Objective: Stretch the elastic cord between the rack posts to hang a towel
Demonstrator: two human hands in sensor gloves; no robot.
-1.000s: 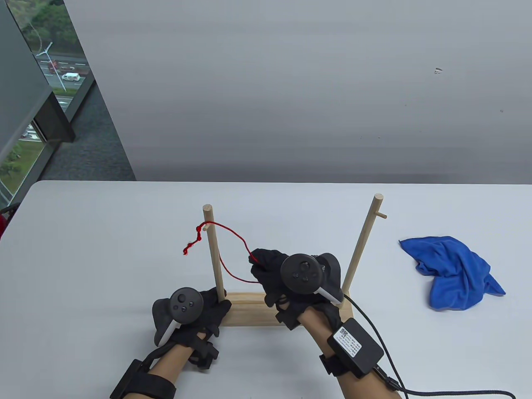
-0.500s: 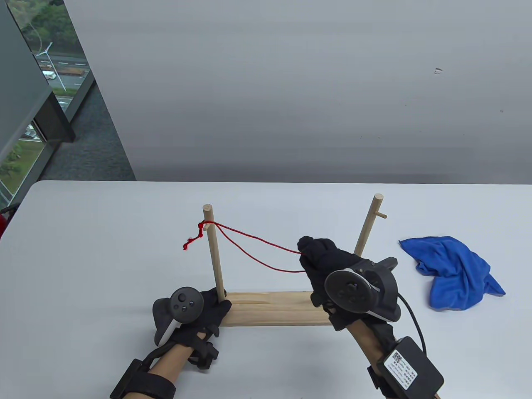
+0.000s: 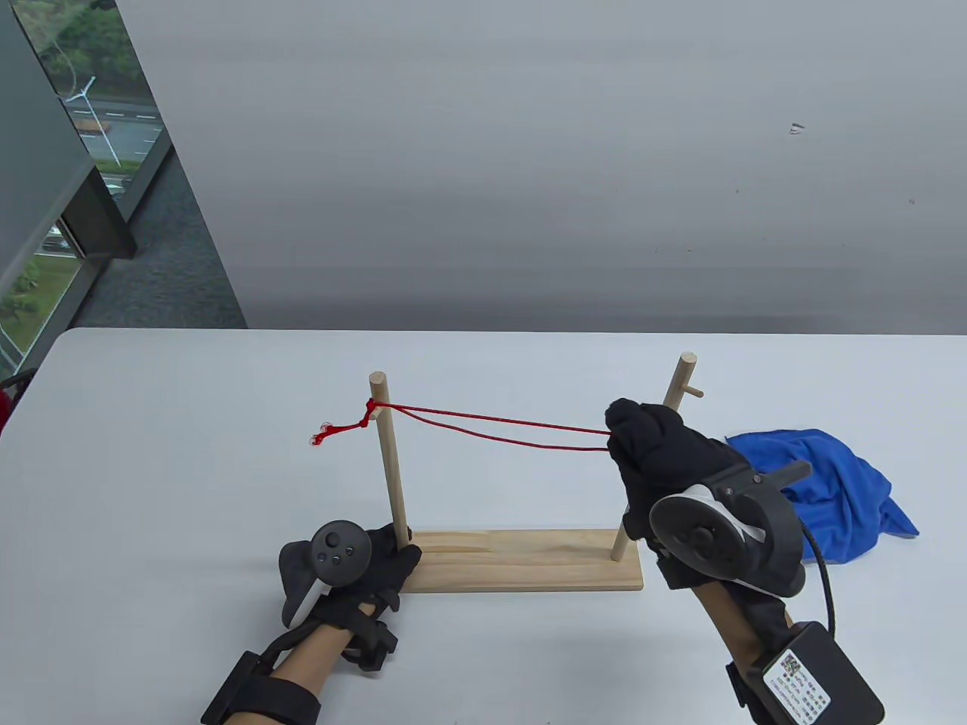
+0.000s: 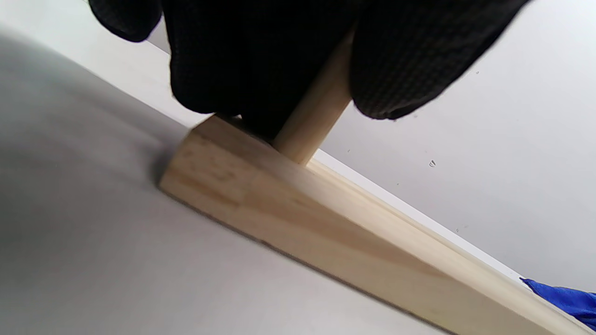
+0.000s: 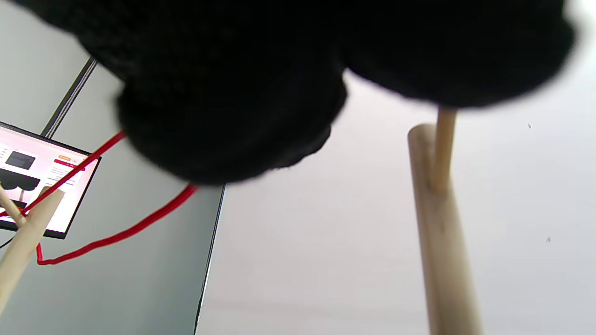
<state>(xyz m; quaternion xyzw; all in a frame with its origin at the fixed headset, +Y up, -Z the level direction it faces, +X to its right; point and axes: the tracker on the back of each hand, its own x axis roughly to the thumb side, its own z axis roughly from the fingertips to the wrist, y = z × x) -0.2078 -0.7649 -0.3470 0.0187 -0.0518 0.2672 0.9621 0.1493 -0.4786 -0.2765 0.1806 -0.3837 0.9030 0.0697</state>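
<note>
Both on white table [image 3: 189, 468]: left hand [image 3: 355, 563] grips post [image 3: 389, 461], right hand [image 3: 665, 453] pinches cord [image 3: 491, 424].

Table view looks down over my hands; both wrist views sit close, tilted upward (all three catch the rack [image 3: 529, 559]).

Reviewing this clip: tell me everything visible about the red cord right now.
The thin red elastic cord is tied near the top of the left wooden post, at its small peg, with a short knotted tail sticking out to the left. From there two strands run rightward, nearly taut and well above the table, into the right hand, which grips their far end just short of the right wooden post. It is not yet hooked on that post's peg.
</note>
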